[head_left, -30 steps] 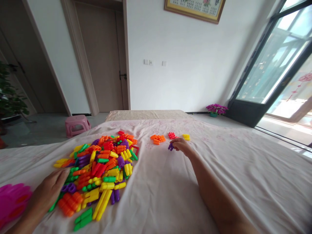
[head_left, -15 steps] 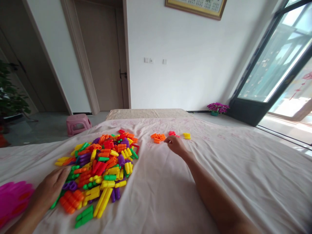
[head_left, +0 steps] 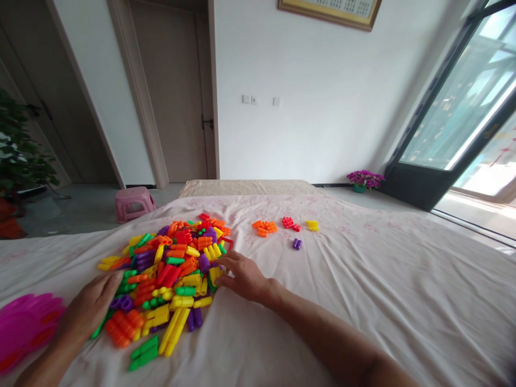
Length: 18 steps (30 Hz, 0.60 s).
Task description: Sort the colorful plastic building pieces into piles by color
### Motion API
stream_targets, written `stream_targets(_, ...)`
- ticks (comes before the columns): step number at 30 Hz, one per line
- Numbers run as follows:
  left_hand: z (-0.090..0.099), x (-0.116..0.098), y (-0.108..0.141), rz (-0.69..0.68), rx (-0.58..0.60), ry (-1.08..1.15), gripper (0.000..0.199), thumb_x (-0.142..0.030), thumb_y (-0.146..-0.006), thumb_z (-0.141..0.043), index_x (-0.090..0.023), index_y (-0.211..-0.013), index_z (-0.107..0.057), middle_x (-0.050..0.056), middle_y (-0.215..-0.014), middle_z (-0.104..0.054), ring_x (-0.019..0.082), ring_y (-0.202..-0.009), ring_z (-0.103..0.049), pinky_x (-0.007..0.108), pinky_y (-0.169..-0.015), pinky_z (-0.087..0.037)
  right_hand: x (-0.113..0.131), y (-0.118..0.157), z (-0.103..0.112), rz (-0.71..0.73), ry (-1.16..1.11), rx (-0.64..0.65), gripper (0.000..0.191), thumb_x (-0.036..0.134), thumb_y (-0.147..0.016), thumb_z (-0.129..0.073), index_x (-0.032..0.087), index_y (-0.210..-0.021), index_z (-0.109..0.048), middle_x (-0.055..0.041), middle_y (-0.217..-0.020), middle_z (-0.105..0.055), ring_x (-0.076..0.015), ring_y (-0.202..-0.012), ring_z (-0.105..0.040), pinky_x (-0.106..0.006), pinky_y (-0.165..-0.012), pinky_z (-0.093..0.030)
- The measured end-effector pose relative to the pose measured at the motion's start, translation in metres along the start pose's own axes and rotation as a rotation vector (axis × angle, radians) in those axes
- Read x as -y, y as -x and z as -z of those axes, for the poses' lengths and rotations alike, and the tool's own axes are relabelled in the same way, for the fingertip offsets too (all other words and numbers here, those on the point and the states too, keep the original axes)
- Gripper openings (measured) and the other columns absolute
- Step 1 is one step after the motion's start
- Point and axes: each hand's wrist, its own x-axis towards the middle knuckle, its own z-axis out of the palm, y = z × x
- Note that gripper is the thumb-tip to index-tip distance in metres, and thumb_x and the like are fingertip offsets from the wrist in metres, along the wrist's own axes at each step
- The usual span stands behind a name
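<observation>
A heap of colourful plastic blocks [head_left: 165, 274] lies on the cloth at centre left. At the heap's left edge rests my left hand [head_left: 91, 303], its fingers together beside green blocks; whether it grips one is hidden. My right hand [head_left: 242, 277] is at the heap's right edge, thumb and fingers apart near a yellow block [head_left: 215, 275], with nothing held. Farther right lie separate groups: orange blocks [head_left: 264, 228], red blocks [head_left: 290, 223], yellow blocks [head_left: 312, 225] and a purple block [head_left: 297, 244].
A pink scalloped tray [head_left: 28, 328] sits at the lower left on the wrinkled cloth [head_left: 363, 301]. Beyond the cloth's edge are a pink stool [head_left: 135, 203], a leafy plant [head_left: 24, 145] and a pot of magenta flowers [head_left: 365, 179].
My right hand has moved left from the small groups to the heap. A purple block now shows on the cloth near the red ones. My left hand has stayed by the heap.
</observation>
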Motion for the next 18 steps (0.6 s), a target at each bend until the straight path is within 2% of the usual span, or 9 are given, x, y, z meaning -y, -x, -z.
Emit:
stream_targets(2,0.001,0.0,0.0,0.034,0.04,0.04,0.061,-0.054,-0.096,-0.033,-0.01,-0.116,-0.07,0.017,-0.125,-0.073,0.029,-0.122,-0.066,0.035,-0.107,-0.049,0.0,0.002,-0.004,-0.019,-0.035,0.004,0.037,0.031,-0.083,-0.08,0.026,-0.118,-0.069,-0.0053,-0.109,-0.07,-0.0215,-0.096,-0.068,-0.03,-0.082,-0.054)
stream_targets(6,0.001,0.002,0.001,0.06,0.058,0.054,0.063,-0.055,-0.096,-0.032,-0.009,-0.119,-0.068,0.019,-0.13,-0.07,0.03,-0.127,-0.063,0.037,-0.11,-0.047,-0.002,0.005,-0.01,-0.155,-0.217,-0.03,0.03,0.022,-0.076,-0.081,0.024,-0.104,-0.069,0.0012,-0.089,-0.07,-0.0153,-0.076,-0.066,-0.024,-0.068,-0.05)
stream_targets(9,0.001,0.001,0.001,0.062,0.069,0.058,0.063,-0.057,-0.096,-0.031,-0.011,-0.119,-0.068,0.017,-0.131,-0.07,0.029,-0.126,-0.063,0.036,-0.108,-0.048,-0.008,0.004,-0.01,-0.209,-0.301,-0.088,0.027,0.019,-0.075,-0.079,0.022,-0.099,-0.068,0.0036,-0.08,-0.068,-0.0128,-0.068,-0.061,-0.023,-0.062,-0.046)
stream_targets(13,0.0,-0.001,0.0,0.1,0.045,0.077,0.065,-0.058,-0.094,-0.03,-0.012,-0.119,-0.068,0.016,-0.13,-0.071,0.028,-0.125,-0.064,0.037,-0.11,-0.047,-0.035,-0.004,0.009,-0.219,-0.33,-0.291,0.023,0.022,-0.077,-0.074,0.019,-0.099,-0.068,0.002,-0.079,-0.067,-0.0125,-0.068,-0.059,-0.024,-0.064,-0.047)
stream_targets(18,0.0,0.002,-0.001,0.08,0.068,0.049,0.066,-0.061,-0.093,-0.029,-0.013,-0.113,-0.07,0.017,-0.123,-0.074,0.029,-0.118,-0.068,0.037,-0.104,-0.051,-0.098,-0.007,0.06,-0.339,-0.227,-0.677,0.028,0.032,-0.078,-0.068,0.017,-0.102,-0.068,-0.0027,-0.086,-0.068,-0.016,-0.075,-0.062,-0.029,-0.071,-0.05)
